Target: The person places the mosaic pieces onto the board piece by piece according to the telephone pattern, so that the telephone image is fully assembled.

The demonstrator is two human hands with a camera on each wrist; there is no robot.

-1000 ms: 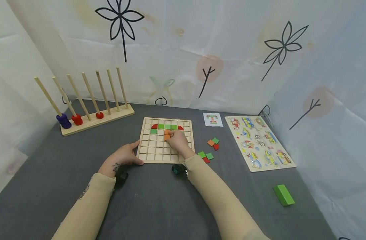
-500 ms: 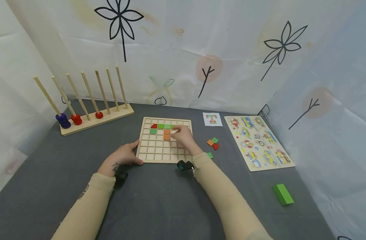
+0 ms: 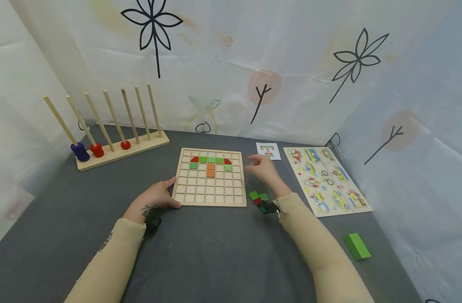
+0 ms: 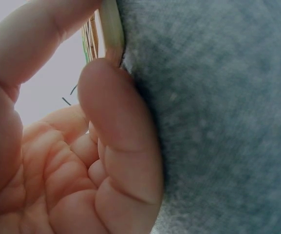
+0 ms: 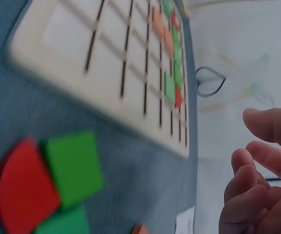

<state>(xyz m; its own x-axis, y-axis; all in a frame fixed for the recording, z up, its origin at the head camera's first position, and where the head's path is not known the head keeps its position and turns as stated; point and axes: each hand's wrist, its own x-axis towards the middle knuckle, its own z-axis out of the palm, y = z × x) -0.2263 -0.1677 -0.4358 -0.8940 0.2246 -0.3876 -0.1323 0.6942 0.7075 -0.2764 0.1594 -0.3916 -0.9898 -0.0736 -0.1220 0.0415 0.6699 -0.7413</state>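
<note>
A square wooden grid board (image 3: 193, 198) lies on the table with coloured tiles in its cells. Its upper rows hold green tiles, red rounded corner tiles and two orange tiles (image 3: 211, 170) in a column. My left hand (image 3: 155, 196) touches the board's left edge and lower-left corner with index finger and thumb. To the right of the board, my right hand (image 3: 264, 170) hovers in the air, fingers loosely bent and holding nothing. Below it lie loose green tiles (image 5: 74, 168) and a red rounded tile (image 5: 26, 187). An orange tile (image 5: 140, 229) shows partly beyond them.
A small pattern card (image 3: 269, 147) lies behind my right hand, partly covered by it. Right of that is a picture puzzle board (image 3: 325, 181), with a green block (image 3: 357, 246) nearer me. A wooden peg stand (image 3: 140, 146) with blue and red rings stands back left.
My right hand has left the board and moved right, over the loose tiles. A green tile now shows in the cell below the right red tile. My left hand has stayed put.
</note>
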